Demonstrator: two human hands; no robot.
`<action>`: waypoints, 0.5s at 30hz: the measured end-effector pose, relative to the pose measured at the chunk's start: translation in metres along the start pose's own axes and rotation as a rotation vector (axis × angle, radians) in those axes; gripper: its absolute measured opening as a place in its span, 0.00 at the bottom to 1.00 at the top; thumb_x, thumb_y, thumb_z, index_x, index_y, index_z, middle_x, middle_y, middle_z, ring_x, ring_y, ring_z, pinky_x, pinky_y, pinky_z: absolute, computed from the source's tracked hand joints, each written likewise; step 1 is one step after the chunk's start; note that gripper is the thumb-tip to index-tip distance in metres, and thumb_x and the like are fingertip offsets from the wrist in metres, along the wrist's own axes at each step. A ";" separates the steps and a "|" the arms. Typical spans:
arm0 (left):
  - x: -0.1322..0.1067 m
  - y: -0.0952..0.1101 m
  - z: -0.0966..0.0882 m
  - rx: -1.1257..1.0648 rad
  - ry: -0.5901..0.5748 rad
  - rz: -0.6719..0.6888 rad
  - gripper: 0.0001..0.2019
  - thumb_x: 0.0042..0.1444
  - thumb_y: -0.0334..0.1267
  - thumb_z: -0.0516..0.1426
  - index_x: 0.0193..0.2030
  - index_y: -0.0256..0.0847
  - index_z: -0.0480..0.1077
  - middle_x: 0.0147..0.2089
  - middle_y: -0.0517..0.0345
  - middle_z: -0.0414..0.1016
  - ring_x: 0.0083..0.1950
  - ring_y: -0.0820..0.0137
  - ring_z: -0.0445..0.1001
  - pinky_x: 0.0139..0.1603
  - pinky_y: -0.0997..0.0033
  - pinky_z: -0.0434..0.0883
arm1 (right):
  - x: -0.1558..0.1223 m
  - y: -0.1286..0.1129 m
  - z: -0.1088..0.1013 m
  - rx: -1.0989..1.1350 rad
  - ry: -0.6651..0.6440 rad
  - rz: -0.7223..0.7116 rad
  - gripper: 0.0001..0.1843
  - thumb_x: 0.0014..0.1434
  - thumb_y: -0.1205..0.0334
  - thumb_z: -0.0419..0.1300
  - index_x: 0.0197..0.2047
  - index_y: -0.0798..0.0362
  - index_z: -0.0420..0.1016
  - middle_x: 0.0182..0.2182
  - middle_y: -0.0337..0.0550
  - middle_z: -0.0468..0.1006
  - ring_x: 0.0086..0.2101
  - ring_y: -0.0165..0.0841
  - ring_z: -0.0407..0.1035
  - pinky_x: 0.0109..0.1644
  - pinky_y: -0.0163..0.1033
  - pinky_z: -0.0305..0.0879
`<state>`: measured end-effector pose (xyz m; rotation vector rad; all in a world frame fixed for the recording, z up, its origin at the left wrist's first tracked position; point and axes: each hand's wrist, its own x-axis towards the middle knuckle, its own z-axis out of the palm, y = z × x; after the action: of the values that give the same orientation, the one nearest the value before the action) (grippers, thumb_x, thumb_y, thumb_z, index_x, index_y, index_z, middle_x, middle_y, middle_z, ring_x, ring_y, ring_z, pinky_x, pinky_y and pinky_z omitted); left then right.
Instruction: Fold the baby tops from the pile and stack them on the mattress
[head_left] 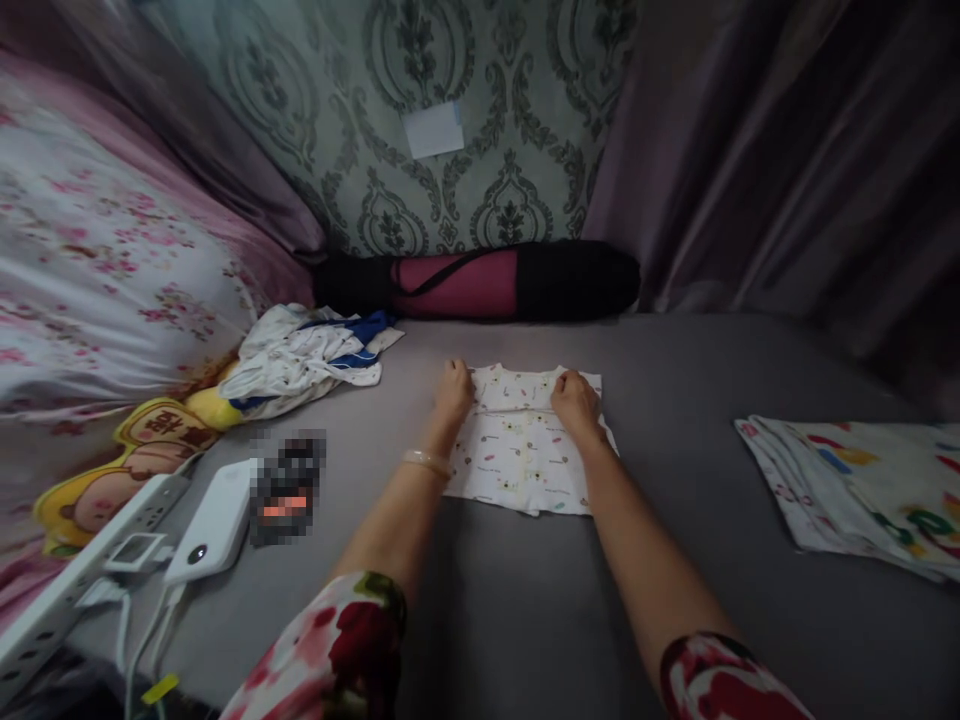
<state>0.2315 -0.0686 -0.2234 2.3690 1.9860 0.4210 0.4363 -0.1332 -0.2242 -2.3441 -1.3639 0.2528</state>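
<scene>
A small white baby shirt (517, 455) with a scattered print and a pale yellow front edging lies flat on the grey bed surface. My left hand (454, 388) is closed at its upper left, fingers curled on the cloth near the edge. My right hand (574, 400) is closed too, gripping the cloth at the upper right. A crease runs across the shirt between both hands. The fingertips are mostly hidden behind my knuckles. A light bangle (426, 461) circles my left wrist.
Rumpled clothes (300, 355) lie at the back left. Nearer are a power bank (217, 520), a power strip (90, 570) and cables. Folded patterned cloths (855, 490) lie at the right. A black and maroon roll bag (465, 283) rests along the wall.
</scene>
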 end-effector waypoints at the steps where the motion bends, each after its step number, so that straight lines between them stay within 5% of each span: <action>1: -0.003 0.001 -0.005 0.004 0.014 0.005 0.14 0.66 0.34 0.43 0.49 0.33 0.67 0.50 0.40 0.69 0.49 0.61 0.71 0.49 0.66 0.65 | 0.005 0.000 -0.003 0.008 -0.062 0.016 0.17 0.64 0.64 0.48 0.50 0.55 0.74 0.46 0.52 0.78 0.45 0.40 0.73 0.45 0.39 0.64; 6: -0.025 0.017 -0.012 -0.026 -0.010 0.186 0.16 0.67 0.37 0.43 0.50 0.35 0.68 0.52 0.41 0.70 0.57 0.59 0.67 0.58 0.62 0.62 | 0.011 0.002 -0.021 0.003 -0.162 0.019 0.19 0.64 0.63 0.47 0.47 0.56 0.77 0.44 0.56 0.79 0.43 0.42 0.75 0.43 0.40 0.66; 8: -0.032 0.024 -0.004 -0.045 -0.023 0.256 0.19 0.68 0.41 0.42 0.54 0.34 0.67 0.59 0.40 0.67 0.64 0.56 0.61 0.64 0.58 0.57 | -0.001 0.002 -0.023 -0.044 -0.099 -0.112 0.22 0.66 0.62 0.43 0.51 0.57 0.75 0.50 0.58 0.76 0.51 0.43 0.70 0.52 0.43 0.63; 12: -0.038 0.028 0.016 -0.039 -0.035 0.299 0.27 0.67 0.48 0.40 0.64 0.32 0.60 0.69 0.39 0.56 0.72 0.53 0.47 0.70 0.52 0.46 | -0.029 0.003 -0.014 -0.208 -0.090 -0.573 0.25 0.68 0.58 0.41 0.64 0.55 0.64 0.65 0.51 0.61 0.65 0.43 0.49 0.68 0.53 0.41; 15: -0.036 0.024 0.024 -0.040 -0.083 0.301 0.30 0.67 0.49 0.39 0.68 0.31 0.55 0.70 0.38 0.53 0.73 0.54 0.46 0.70 0.52 0.45 | -0.037 0.004 -0.005 -0.237 -0.166 -0.601 0.29 0.69 0.54 0.40 0.69 0.52 0.54 0.69 0.48 0.51 0.67 0.44 0.41 0.69 0.56 0.35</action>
<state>0.2541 -0.1046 -0.2490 2.6193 1.5765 0.3574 0.4223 -0.1686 -0.2236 -1.9914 -2.2027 0.1073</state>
